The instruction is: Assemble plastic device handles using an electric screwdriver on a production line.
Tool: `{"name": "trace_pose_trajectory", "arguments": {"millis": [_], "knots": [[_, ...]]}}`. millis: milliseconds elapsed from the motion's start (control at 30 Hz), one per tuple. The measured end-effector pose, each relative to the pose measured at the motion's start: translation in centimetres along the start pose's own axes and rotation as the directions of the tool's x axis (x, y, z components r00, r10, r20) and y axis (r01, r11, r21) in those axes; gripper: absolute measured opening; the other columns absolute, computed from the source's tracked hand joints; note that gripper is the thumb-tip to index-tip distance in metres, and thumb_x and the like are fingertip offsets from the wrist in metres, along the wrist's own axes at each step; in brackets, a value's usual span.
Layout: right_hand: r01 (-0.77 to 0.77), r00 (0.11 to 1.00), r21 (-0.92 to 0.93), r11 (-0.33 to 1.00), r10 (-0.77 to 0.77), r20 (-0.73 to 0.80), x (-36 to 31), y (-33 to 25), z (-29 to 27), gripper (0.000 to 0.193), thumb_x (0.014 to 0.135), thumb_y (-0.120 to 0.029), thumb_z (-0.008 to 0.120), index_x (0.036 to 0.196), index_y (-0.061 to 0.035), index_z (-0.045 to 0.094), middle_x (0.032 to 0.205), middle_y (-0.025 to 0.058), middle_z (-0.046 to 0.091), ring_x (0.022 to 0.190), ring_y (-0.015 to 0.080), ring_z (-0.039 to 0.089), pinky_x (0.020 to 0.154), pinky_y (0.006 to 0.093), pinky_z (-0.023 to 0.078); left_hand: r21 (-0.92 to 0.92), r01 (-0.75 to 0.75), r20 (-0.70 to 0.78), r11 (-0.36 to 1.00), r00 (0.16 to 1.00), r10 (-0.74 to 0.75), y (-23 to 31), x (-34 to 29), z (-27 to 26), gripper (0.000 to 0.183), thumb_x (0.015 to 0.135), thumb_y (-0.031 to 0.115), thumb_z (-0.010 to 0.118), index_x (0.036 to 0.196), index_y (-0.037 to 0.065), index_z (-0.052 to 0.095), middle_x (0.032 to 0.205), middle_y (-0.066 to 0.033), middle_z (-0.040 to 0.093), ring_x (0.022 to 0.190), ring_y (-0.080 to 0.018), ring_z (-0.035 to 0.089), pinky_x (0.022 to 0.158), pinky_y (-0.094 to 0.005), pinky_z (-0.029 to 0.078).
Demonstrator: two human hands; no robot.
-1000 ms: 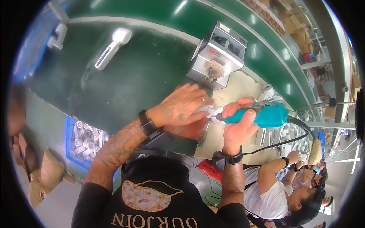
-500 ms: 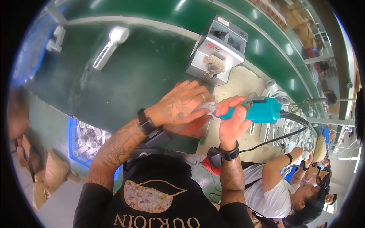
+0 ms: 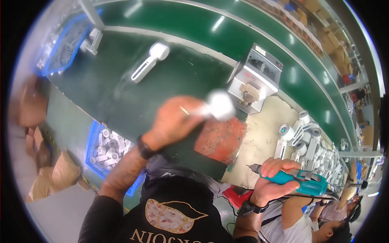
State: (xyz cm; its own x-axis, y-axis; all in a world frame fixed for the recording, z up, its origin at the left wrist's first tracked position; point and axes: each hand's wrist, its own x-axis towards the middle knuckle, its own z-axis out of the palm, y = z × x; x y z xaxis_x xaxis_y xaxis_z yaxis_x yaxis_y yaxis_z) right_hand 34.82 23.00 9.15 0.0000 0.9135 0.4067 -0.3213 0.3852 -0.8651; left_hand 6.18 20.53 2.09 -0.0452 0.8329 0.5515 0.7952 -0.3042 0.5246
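My left hand (image 3: 173, 120) is closed round the slim handle of a white handheld device with a round head (image 3: 221, 106). Both are smeared by motion over the bench, left of the grey machine (image 3: 252, 83). A teal electric screwdriver (image 3: 314, 184) is gripped in my right hand (image 3: 275, 182), its bit (image 3: 252, 166) pointing left, apart from the white device. Below the white device lies a worn red mat (image 3: 219, 139). A similar white device (image 3: 150, 60) rests alone on the green bench, farther away to the left.
Several white devices (image 3: 310, 139) are piled on the bench at right. A blue basket (image 3: 90, 148) full of white parts stands low at left; another blue basket (image 3: 60, 60) is at far left. A person in a white shirt (image 3: 298, 216) is close by on my right.
My hands have come apart. The left has moved left and slightly nearer with the white device, whose round head now shows; the right has drawn the screwdriver nearer and to the right. The view has shifted.
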Motion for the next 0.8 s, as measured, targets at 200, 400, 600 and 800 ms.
{"name": "trace_pose_trajectory", "arguments": {"millis": [200,400,600,800], "knots": [[-0.131,0.991,-0.133,0.982,0.124,-0.057,-1.8,1.7,-1.9,0.073,0.088,-0.072,0.061,0.103,-0.0006,0.051,0.063,0.0057,0.050,0.054,0.0186,0.051,0.051,0.0310,0.043,0.568,0.196,-0.251,0.799,0.966,-0.059,-7.0,0.8,-4.2,0.031,0.087,0.010,0.072,0.116,0.006,0.064,0.109,-0.0144,0.067,0.101,-0.0357,0.063,0.089,-0.0435,0.049],[-0.065,0.992,-0.246,0.967,0.036,-0.120,-2.2,-0.5,-5.1,0.075,0.089,-0.072,0.059,0.103,0.0010,0.050,0.065,0.0069,0.051,0.056,0.0194,0.053,0.052,0.0314,0.044,-0.029,-0.063,-0.016,0.998,0.998,0.063,5.9,7.3,4.4,0.018,0.086,0.020,0.076,0.095,0.006,0.069,0.091,-0.0122,0.069,0.086,-0.0315,0.067,0.078,-0.0394,0.054],[-0.050,0.990,-0.256,0.965,0.014,-0.143,-2.6,-0.9,-6.1,0.073,0.090,-0.070,0.058,0.103,0.0015,0.051,0.066,0.0067,0.051,0.056,0.0189,0.052,0.051,0.0312,0.043,-0.184,-0.004,0.486,0.983,0.869,0.095,13.8,10.5,19.7,0.056,0.089,0.061,0.060,0.098,0.007,0.069,0.092,-0.0128,0.068,0.094,-0.0333,0.065,0.085,-0.0460,0.049],[-0.048,0.987,-0.285,0.957,0.002,-0.159,-3.0,-1.4,-6.6,0.073,0.088,-0.070,0.062,0.103,0.0013,0.052,0.066,0.0059,0.050,0.056,0.0184,0.052,0.052,0.0309,0.043,-0.079,0.053,0.467,0.996,0.884,-0.010,15.3,9.9,24.7,0.044,0.085,0.055,0.063,0.089,0.011,0.070,0.085,-0.0097,0.069,0.088,-0.0315,0.066,0.076,-0.0451,0.047]]}}
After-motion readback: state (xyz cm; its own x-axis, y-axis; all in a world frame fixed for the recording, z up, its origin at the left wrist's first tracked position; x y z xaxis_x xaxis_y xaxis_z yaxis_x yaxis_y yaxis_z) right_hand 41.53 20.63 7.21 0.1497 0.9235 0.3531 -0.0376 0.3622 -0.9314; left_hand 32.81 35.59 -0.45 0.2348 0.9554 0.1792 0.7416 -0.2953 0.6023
